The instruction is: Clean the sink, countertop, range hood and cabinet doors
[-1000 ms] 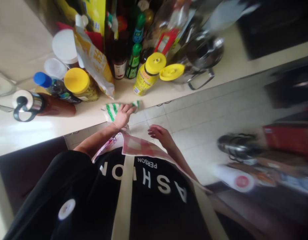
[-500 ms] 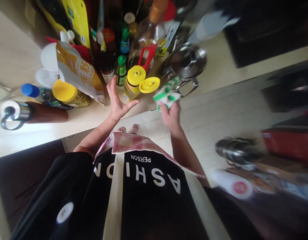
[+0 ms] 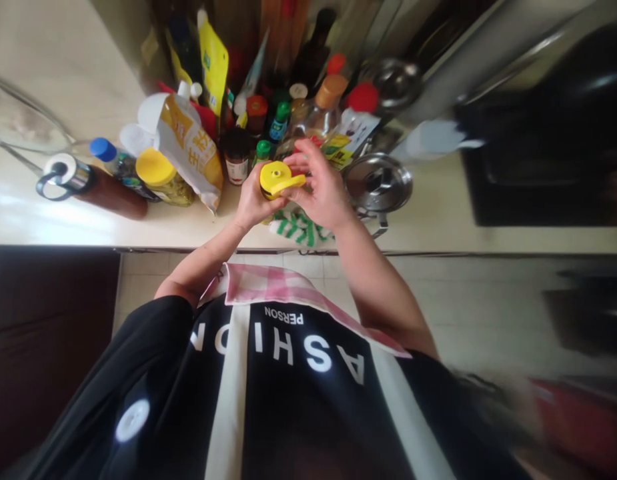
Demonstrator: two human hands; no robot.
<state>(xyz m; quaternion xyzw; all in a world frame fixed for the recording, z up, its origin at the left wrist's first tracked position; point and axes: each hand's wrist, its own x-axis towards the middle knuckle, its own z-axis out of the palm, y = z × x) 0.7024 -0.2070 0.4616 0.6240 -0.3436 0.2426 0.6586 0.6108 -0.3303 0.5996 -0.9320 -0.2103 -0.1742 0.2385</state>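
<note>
I observe the left hand (image 3: 251,200) closed around the yellow-capped bottle (image 3: 274,175), at the front of the counter (image 3: 183,229) beside the striped cloth (image 3: 299,231). The right hand (image 3: 324,192) is half-open at the flip lid (image 3: 293,183); I cannot confirm contact.

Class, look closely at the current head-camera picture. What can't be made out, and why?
- Head view: lower part of the yellow bottle, mostly hidden by the left hand.
- Head view: far part of the green-striped cloth, hidden by the right hand.
- Head view: what the red object is; blurred and cut off by the right edge.
</note>
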